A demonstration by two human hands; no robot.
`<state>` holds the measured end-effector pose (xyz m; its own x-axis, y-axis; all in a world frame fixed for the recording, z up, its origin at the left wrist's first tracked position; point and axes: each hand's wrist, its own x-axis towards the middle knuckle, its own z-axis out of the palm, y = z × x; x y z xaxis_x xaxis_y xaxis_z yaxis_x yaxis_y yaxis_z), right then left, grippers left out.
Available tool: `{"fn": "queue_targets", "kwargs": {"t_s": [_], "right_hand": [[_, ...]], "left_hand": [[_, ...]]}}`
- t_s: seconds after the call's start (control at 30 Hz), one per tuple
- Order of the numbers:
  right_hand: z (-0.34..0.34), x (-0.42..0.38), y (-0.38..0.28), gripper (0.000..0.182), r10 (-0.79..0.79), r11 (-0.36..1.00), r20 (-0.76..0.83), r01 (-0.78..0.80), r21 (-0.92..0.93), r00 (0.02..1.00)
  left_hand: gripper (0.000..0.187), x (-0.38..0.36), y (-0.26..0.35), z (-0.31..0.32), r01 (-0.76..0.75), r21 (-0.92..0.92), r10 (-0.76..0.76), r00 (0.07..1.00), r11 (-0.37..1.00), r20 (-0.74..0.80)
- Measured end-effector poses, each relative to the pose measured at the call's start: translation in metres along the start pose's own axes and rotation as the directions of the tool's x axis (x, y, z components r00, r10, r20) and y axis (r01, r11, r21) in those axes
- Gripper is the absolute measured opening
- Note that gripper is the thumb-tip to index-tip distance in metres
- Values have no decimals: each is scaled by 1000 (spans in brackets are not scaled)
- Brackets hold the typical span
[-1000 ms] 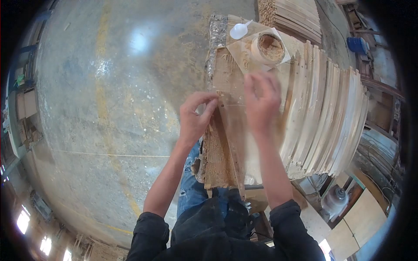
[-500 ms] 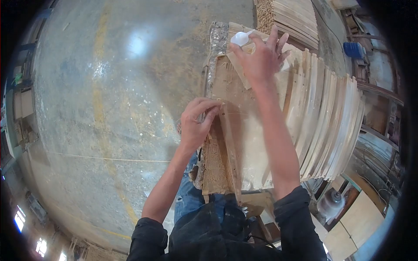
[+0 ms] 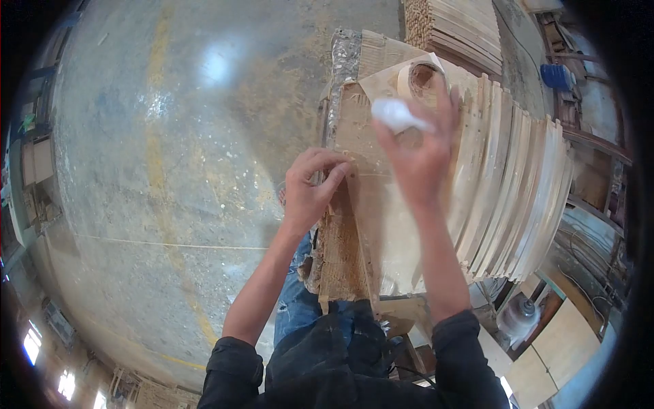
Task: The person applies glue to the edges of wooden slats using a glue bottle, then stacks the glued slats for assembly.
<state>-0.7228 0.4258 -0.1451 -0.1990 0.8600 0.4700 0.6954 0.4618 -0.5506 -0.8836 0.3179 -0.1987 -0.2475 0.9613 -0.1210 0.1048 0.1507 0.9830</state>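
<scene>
My left hand [image 3: 308,194] is closed in a pinch on the upper end of a narrow wooden strip [image 3: 362,232], near the left edge of the workbench. The strip's other end points back toward my body. My right hand [image 3: 424,160] grips a small white squeeze bottle [image 3: 395,114], its nozzle pointing to the right. Motion smears both the bottle and the fingers. Beyond the right hand, a tape-like roll [image 3: 405,82] with a brown hollow middle sits on a pale sheet [image 3: 375,85]. The bottle is held above the board surface [image 3: 392,225].
Several long pale wooden strips [image 3: 501,184] lie side by side on the right of the bench. Another stack of wood [image 3: 463,34] stands beyond the far end. A blue object [image 3: 557,78] is at the far right. Concrete floor [image 3: 191,150] stretches along the left.
My right hand has drawn back toward me with the white bottle, and the roll it was covering now shows. My left hand stays at the strip's end.
</scene>
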Motion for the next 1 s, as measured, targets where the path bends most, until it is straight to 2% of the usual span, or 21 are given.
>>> {"fn": "queue_targets", "kwargs": {"t_s": [0.13,0.23,0.33,0.43,0.53,0.63,0.73,0.83,1.0], "right_hand": [[-30,-55,-11,36,67,997,142,-73,32,988],[-43,-80,-19,37,117,992,165,-122,19,979],[-44,-105,-13,41,161,970,221,-196,144,962],[-46,-118,-20,44,326,897,295,-393,204,898],[-49,-119,-17,43,281,924,290,-339,175,915],[-57,-110,-21,39,300,926,336,-357,120,893],[-62,-111,-20,36,364,895,434,-438,82,824],[-64,-110,-17,37,303,931,422,-360,60,854],[-66,-106,-16,40,299,932,450,-359,53,842]], "left_hand": [[9,-1,0,4,55,-14,-55,998,998,-15],[9,-2,-2,5,45,-54,-47,998,998,-32],[9,-1,-1,5,68,-93,-71,997,993,-24],[9,-2,-7,3,98,-154,-102,995,983,-19],[14,-4,-11,-2,128,-177,-124,992,976,31],[16,-4,-13,-2,120,-139,-116,993,983,32],[15,-3,-16,-2,117,-129,-114,993,985,32],[13,-3,-15,1,106,-131,-109,994,986,-14],[13,-4,-16,2,73,-120,-74,997,990,-5]]}}
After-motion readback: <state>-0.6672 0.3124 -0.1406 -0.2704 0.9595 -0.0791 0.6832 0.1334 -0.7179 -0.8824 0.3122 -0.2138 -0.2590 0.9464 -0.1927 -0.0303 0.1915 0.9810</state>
